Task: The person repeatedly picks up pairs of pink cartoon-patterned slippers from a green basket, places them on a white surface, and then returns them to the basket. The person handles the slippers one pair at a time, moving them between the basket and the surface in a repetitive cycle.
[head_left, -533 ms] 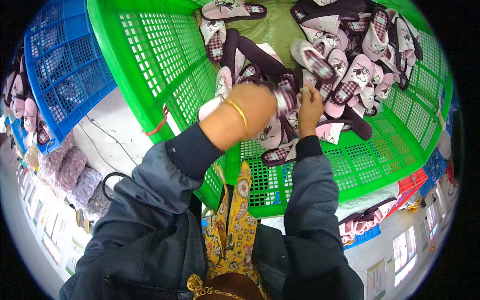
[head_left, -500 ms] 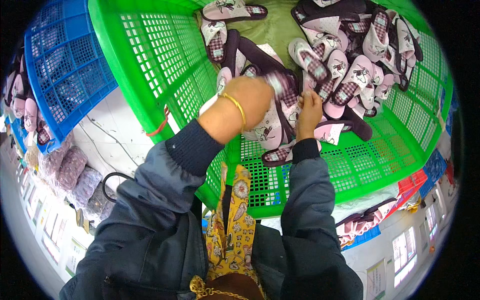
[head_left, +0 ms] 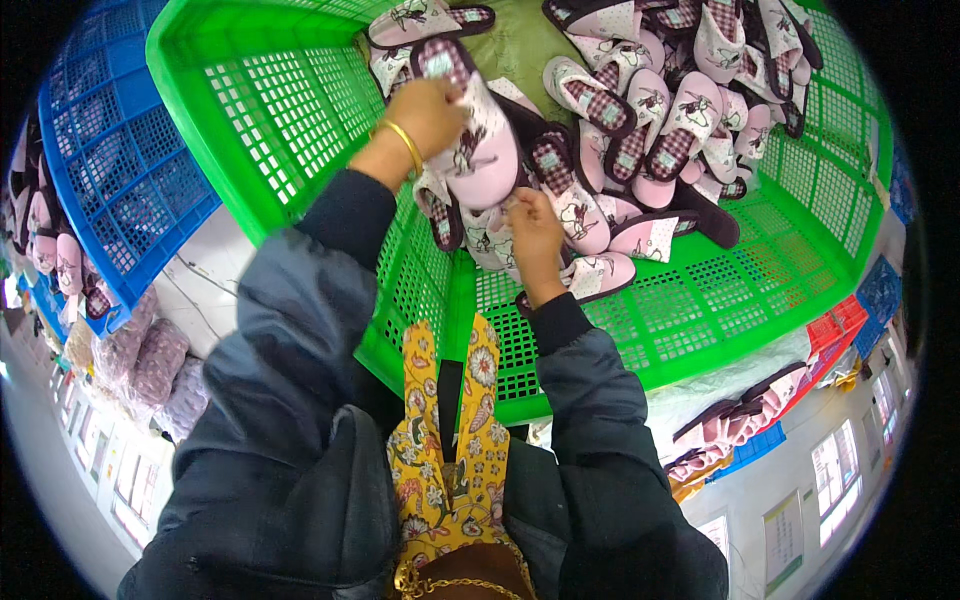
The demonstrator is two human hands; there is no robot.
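My left hand grips a slipper by its side near the heel end. The slipper has a pink toe, a printed pale upper and a dark checked insole, and it is tilted with its toe toward me. My right hand is just below that toe, thumb and fingertips pinched together. What lies between those fingertips, if anything, is too small to make out. Similar slippers lie beneath and around both hands, among them a pink-toed one beside my right wrist.
A green perforated plastic basket surrounds the work, its wall rising on the left. Many loose slippers are heaped at its far right. Outside are a blue crate on the left, bagged goods below it, and more slippers at lower right.
My left hand has moved left and up with the slipper, which was blurred before and now shows its upper. My right hand has shifted left and slightly down. The whole view has turned a little.
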